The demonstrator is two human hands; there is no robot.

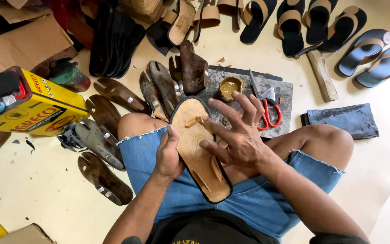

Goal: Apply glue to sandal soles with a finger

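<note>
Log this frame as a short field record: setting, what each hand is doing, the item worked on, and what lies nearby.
setting: person seated on floor, denim shorts
left hand: grips left edge of sandal sole
right hand: fingers spread, pressing on the sole
sole: tan, black rim, upturned on lap
nearby: red-handled scissors on stone slab, yellow tin, wooden lasts, finished sandals

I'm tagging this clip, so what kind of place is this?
Probably a small sandal-making workshop, worked on the floor. The left hand and right hand hold an unfinished sole, with wooden lasts, finished sandals and a glue can around.
</note>
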